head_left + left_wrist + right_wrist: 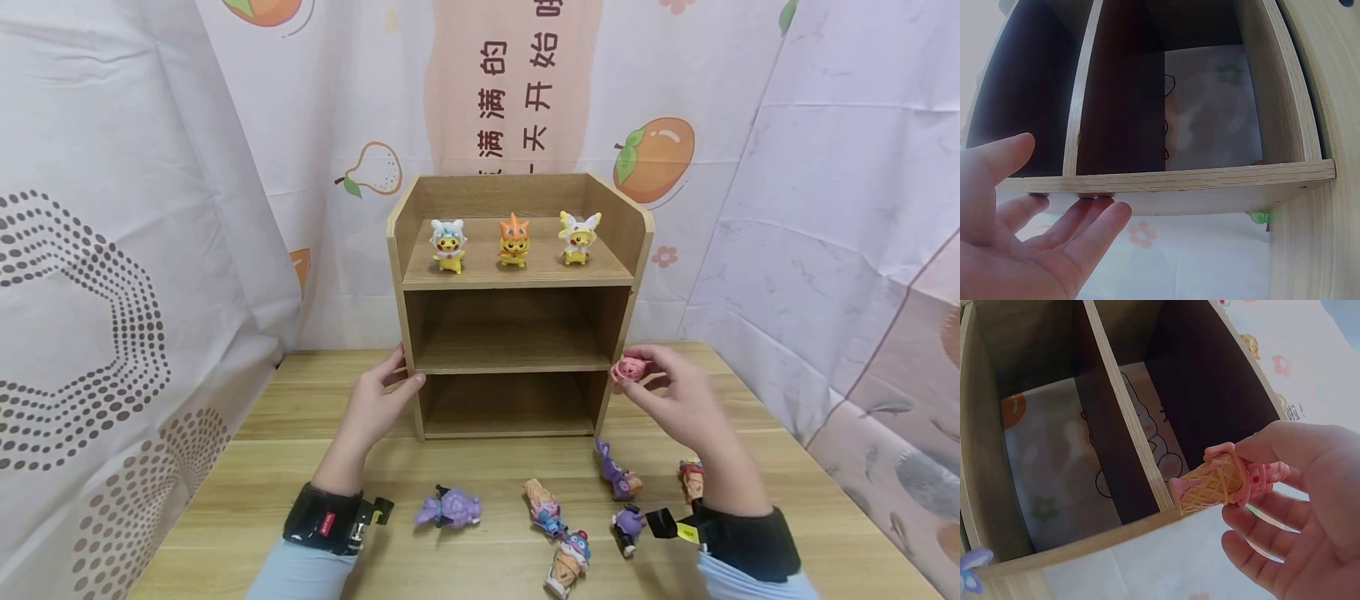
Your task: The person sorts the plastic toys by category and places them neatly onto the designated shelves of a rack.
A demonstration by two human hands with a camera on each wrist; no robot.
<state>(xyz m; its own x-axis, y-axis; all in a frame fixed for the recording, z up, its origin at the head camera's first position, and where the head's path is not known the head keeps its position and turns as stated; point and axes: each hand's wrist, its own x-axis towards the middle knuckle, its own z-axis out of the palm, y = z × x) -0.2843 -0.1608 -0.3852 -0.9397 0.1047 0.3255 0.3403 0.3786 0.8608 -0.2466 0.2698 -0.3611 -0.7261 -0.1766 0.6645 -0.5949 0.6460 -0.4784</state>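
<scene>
A wooden shelf [517,369] with three levels stands on the table. My left hand [380,400] is at its left side, fingertips touching the outer side panel and thumb near the front edge. In the left wrist view the fingers [1094,240] are extended and hold nothing. My right hand [678,400] pinches a pink ice cream cone figurine [1225,481] between thumb and fingers, beside the shelf's right edge. In the right wrist view its waffle cone points towards the middle board's front edge; whether it touches cannot be told.
Three yellow figurines in costumes, one in an orange hood [513,240], stand on the top level. In front of the shelf lie a purple figurine [452,507], an ice cream cone figurine [567,565] and several others. A printed curtain [337,100] hangs behind.
</scene>
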